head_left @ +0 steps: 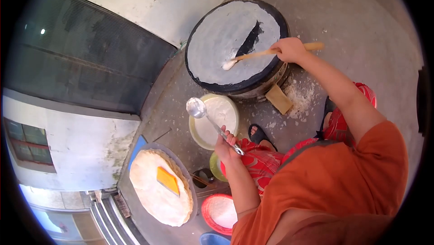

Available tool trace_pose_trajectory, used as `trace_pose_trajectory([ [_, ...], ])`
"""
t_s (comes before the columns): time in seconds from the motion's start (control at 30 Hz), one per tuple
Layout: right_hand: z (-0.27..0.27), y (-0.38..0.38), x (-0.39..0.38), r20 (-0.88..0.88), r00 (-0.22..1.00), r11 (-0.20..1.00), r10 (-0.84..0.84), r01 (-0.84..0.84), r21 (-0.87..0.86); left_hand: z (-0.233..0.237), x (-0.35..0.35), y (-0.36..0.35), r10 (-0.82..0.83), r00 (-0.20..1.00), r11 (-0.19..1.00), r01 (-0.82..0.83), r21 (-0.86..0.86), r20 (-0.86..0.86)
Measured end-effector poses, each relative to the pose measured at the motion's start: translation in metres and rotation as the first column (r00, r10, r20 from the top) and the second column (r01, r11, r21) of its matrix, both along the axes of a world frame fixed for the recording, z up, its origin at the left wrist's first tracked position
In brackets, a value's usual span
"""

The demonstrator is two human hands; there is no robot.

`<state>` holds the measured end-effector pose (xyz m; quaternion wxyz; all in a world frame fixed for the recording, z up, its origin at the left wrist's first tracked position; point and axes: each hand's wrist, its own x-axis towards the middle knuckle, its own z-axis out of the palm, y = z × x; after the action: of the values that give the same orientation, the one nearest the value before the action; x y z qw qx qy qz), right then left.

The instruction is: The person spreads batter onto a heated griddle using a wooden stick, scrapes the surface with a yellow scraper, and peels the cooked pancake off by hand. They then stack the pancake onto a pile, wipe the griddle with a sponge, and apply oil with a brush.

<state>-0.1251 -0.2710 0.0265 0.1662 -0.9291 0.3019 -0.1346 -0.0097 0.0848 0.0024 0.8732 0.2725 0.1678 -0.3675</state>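
My right hand (pixel 289 50) grips the handle of a wooden spreader (pixel 257 55). Its far end rests by a lump of white batter (pixel 229 65) on a large round black griddle (pixel 284 23). A thin pale layer of batter (pixel 212 32) covers most of the griddle, with a dark bare strip beside the spreader. My left hand (pixel 227 144) is closed round the handle of a metal ladle (pixel 196 108), held over a tub of white batter (pixel 217 118) next to the griddle.
A stack of thin flatbreads (pixel 153 195) with a yellow scraper (pixel 168 181) on top lies at lower left. Near it stand a red basin (pixel 209 213) of white stuff and a blue basin (pixel 214 239). A tan block (pixel 279 99) and crumbs (pixel 300 98) lie by the griddle.
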Motion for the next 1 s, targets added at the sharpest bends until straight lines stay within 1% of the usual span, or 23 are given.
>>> trace_pose_trajectory([
  [0.03, -0.02, 0.002, 0.001, 0.059, 0.998, 0.987, -0.029, 0.038, -0.158, -0.001, 0.0, 0.0, 0.0, 1.0, 1.0, 0.0, -0.001, -0.001],
  [0.07, -0.037, 0.013, 0.006, 0.056, 0.998, 0.987, -0.03, 0.038, -0.156, -0.001, 0.0, 0.0, 0.002, 1.0, 1.0, -0.003, 0.007, 0.011],
  [0.13, -0.063, 0.047, 0.015, 0.218, 0.976, 0.975, -0.011, 0.058, -0.214, -0.001, 0.0, 0.0, 0.002, 1.0, 1.0, -0.002, 0.019, 0.024],
  [0.2, -0.071, 0.088, 0.02, 0.109, 0.978, 0.941, 0.18, -0.139, -0.309, 0.0, 0.001, -0.001, -0.017, 1.0, 1.0, 0.017, -0.01, -0.001],
  [0.23, -0.077, 0.093, 0.021, 0.112, 0.978, 0.942, 0.176, -0.135, -0.307, 0.003, 0.001, -0.003, -0.02, 1.0, 1.0, 0.02, -0.007, 0.0],
  [0.3, -0.088, 0.1, 0.025, 0.019, 0.99, 0.943, 0.141, -0.129, -0.308, 0.01, -0.002, -0.006, -0.013, 1.0, 0.999, 0.014, 0.029, -0.019],
  [0.4, -0.095, 0.058, 0.019, -0.012, 1.0, 0.95, -0.015, 0.01, -0.312, 0.01, -0.004, -0.004, -0.005, 1.0, 0.999, 0.005, 0.054, -0.013],
  [0.43, -0.089, 0.056, 0.017, -0.012, 1.0, 0.949, -0.017, 0.013, -0.314, 0.01, -0.004, -0.005, -0.007, 1.0, 0.999, 0.008, 0.052, -0.013],
  [0.47, -0.082, 0.053, 0.015, 0.036, 0.995, 0.979, -0.089, 0.094, -0.181, 0.008, -0.004, -0.004, -0.003, 1.0, 0.998, 0.002, 0.061, 0.007],
  [0.5, -0.076, 0.052, 0.013, 0.075, 0.983, 0.985, -0.167, 0.171, -0.04, 0.006, -0.002, -0.003, 0.0, 1.0, 0.998, -0.002, 0.07, 0.028],
  [0.53, -0.074, 0.061, 0.01, 0.076, 0.982, 0.983, -0.173, 0.177, -0.041, 0.003, 0.0, -0.002, -0.006, 1.0, 0.998, 0.004, 0.069, 0.029],
  [0.6, -0.074, 0.089, 0.001, 0.227, 0.971, 0.997, 0.076, -0.066, -0.049, -0.001, 0.003, 0.0, -0.004, 1.0, 1.0, 0.004, 0.01, 0.02],
  [0.63, -0.093, 0.086, 0.001, 0.15, 0.967, 0.97, 0.208, -0.185, -0.155, 0.001, 0.002, -0.003, -0.007, 1.0, 1.0, 0.007, 0.013, 0.02],
  [0.67, -0.098, 0.077, -0.003, 0.152, 0.967, 0.972, 0.205, -0.182, -0.149, 0.006, 0.0, -0.006, -0.004, 1.0, 0.999, 0.004, 0.034, 0.014],
  [0.73, -0.105, 0.045, -0.001, 0.115, 0.993, 0.941, 0.007, 0.032, -0.336, 0.01, -0.003, -0.007, 0.001, 1.0, 0.998, -0.001, 0.064, 0.006],
  [0.8, -0.088, 0.019, -0.006, 0.129, 0.985, 0.948, -0.111, 0.144, -0.284, 0.012, -0.005, -0.008, -0.006, 1.0, 0.994, 0.005, 0.107, 0.008],
  [0.83, -0.085, 0.014, -0.006, 0.125, 0.979, 0.955, -0.163, 0.188, -0.229, 0.008, -0.002, -0.008, -0.013, 1.0, 0.995, 0.012, 0.1, 0.011],
  [0.87, -0.086, 0.015, -0.005, 0.127, 0.977, 0.953, -0.17, 0.196, -0.232, 0.001, 0.001, -0.003, -0.015, 1.0, 0.997, 0.014, 0.072, 0.019],
  [0.93, -0.093, 0.03, -0.001, 0.303, 0.935, 0.983, -0.182, 0.178, 0.042, -0.005, 0.005, -0.002, -0.022, 0.999, 0.999, 0.021, 0.045, 0.028],
  [0.97, -0.091, 0.047, -0.005, 0.359, 0.928, 0.99, -0.104, 0.133, -0.056, -0.002, 0.004, -0.003, -0.005, 1.0, 0.999, 0.004, 0.051, 0.015],
  [1.0, -0.09, 0.044, -0.008, 0.359, 0.927, 0.989, -0.105, 0.134, -0.055, 0.0, 0.003, -0.005, 0.013, 1.0, 0.998, -0.013, 0.057, 0.003],
])
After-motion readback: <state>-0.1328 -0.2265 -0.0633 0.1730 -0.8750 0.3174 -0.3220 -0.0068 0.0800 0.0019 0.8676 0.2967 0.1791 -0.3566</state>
